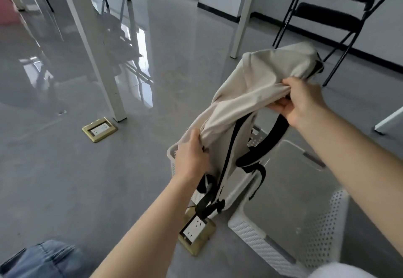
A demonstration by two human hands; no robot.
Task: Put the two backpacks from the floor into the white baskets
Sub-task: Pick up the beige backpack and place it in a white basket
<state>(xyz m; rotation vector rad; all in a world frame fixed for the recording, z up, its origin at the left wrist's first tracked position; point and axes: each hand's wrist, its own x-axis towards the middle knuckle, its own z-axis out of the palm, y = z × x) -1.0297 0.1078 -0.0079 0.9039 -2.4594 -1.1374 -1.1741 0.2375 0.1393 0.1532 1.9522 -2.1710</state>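
A cream backpack (261, 81) with black straps hangs in the air, gripped by both hands. My left hand (192, 155) pinches its fabric at the lower left edge. My right hand (303, 101) bunches the cloth higher up on the right. Below the bag stands a white perforated basket (172, 160), mostly hidden behind the bag. A second white basket (261, 240) sits nearer on the right and I see only its floor inside. The bag's black straps dangle over the first basket's near side. No second backpack is in view.
Two brass floor sockets (99, 130) (196, 232) sit in the glossy grey floor. White table legs (96, 59) rise at left and centre. A black folding chair (331, 16) stands at the back right. My jeans-clad knee (43, 258) shows at bottom left.
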